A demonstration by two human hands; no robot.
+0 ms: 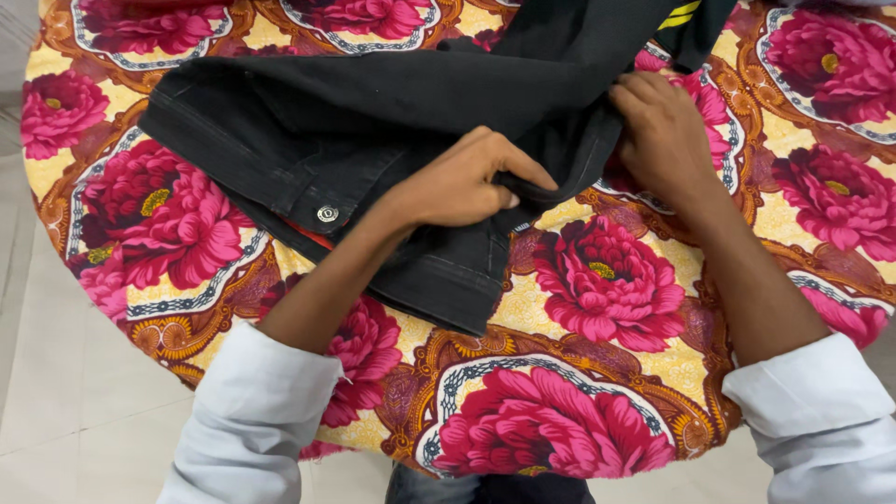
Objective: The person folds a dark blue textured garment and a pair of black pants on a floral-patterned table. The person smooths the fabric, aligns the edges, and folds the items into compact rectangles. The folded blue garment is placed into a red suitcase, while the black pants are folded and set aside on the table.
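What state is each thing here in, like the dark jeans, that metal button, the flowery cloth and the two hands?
Black jeans: lying partly folded and rumpled on the cloth.
Metal button: facing up at the waistband; whether fastened, cannot tell.
Floral cloth: spread flat over the round table.
Left hand: closed, pinching a fold of the jeans.
Right hand: closed, gripping the jeans' fabric.
White sleeves: pushed up the forearms.

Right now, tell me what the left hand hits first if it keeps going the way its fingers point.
Probably the right hand: the left hand points rightward along the black denim garment both are pinching.
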